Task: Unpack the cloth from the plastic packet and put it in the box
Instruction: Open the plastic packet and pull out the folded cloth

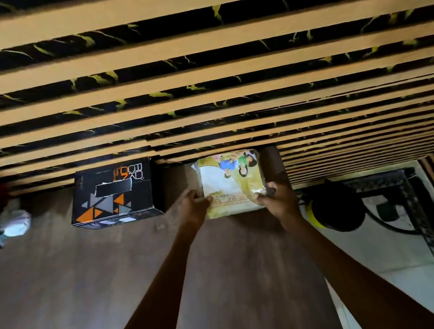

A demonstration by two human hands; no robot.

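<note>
A plastic packet (pixel 229 181) with a white and yellow printed cloth inside lies at the far edge of the wooden table (pixel 89 282), against the striped wall. My left hand (pixel 194 206) grips its near left corner and my right hand (pixel 275 198) grips its near right corner. A black box (pixel 114 194) with orange and grey triangles stands to the left of the packet, a short gap away. Its top looks closed, with a dark strip across it.
A wall of tan and black marbled slats (pixel 201 73) rises right behind the table. Red and white items (pixel 1 222) lie at the table's left edge. A black and yellow round object (pixel 334 211) sits on the floor to the right, beyond the table's edge.
</note>
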